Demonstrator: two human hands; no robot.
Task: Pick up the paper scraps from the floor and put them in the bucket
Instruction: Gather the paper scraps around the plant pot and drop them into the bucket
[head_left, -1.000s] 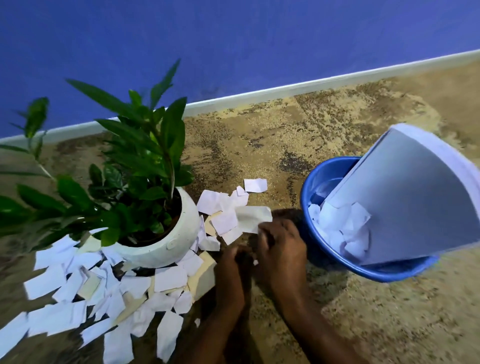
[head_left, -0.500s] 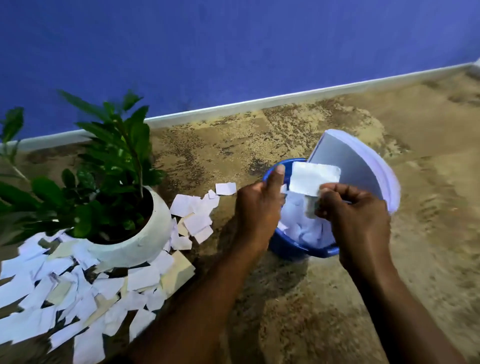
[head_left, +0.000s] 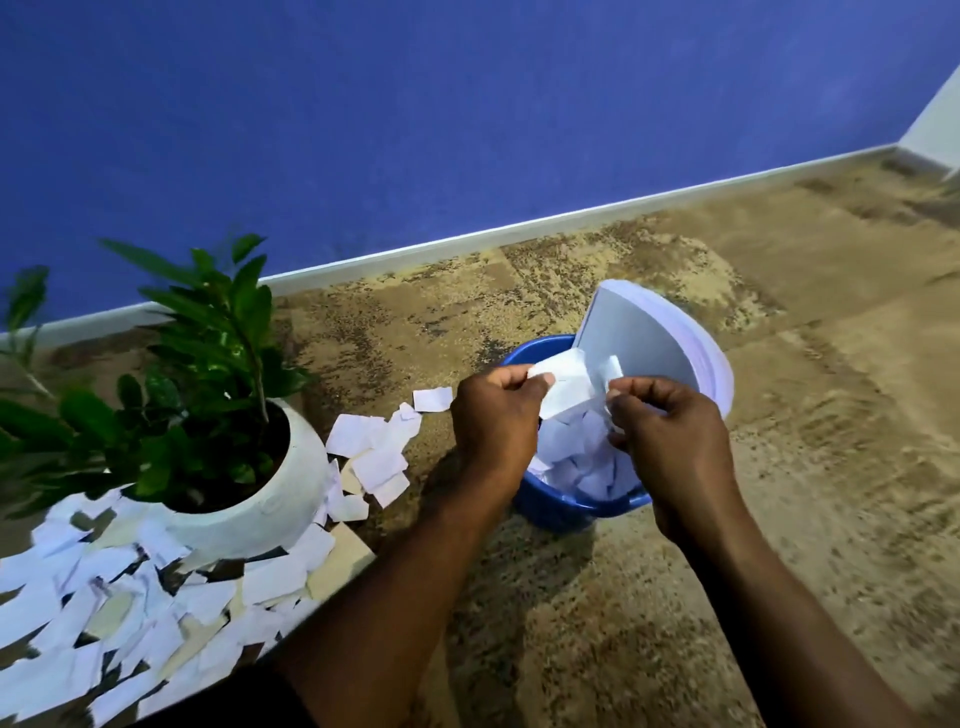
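White scrap (head_left: 565, 389) hangs over the bucket (head_left: 576, 512), its top corner pinched by the left hand (head_left: 493, 423). The right hand (head_left: 670, 439) pinches a smaller piece (head_left: 614, 369) just beside it, fingers curled. Cuttings (head_left: 576, 457) fill the bucket, and a pad (head_left: 644, 338) leans out over its far rim. Loose scraps (head_left: 371, 457) lie left of the bucket, thickening into a pile (head_left: 130, 613) round the pot (head_left: 260, 506). Bare floor (head_left: 805, 467) stretches right of the bucket and back to the skirting (head_left: 519, 228) under the blue wall (head_left: 415, 130); the bucket stands apart from both.
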